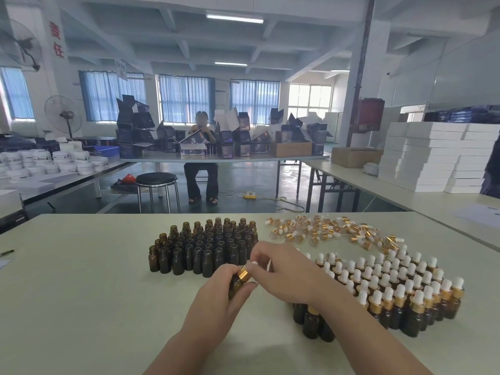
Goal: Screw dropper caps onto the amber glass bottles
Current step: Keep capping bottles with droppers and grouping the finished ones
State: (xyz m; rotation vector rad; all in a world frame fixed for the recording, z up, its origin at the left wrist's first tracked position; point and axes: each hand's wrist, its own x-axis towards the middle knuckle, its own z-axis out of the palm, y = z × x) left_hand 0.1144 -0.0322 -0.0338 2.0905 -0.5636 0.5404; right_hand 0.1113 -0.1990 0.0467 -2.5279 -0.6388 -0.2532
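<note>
Right now, your pale worktable (81,293) carries a block of uncapped amber bottles (203,247). To the right of that block stand the capped bottles (400,293), and to its far right lies a heap of loose dropper caps (332,231). Just in front of the block, your left hand (216,299) grips one amber bottle (236,286), while your right hand (284,272) pinches the gold-collared dropper cap (244,274) at its neck.

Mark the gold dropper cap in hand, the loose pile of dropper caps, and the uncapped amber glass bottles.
Gold dropper cap (244,274): head view, its collar.
Loose dropper cap pile (315,234): head view, middle.
Uncapped amber glass bottles (205,242): head view, cluster's middle.
</note>
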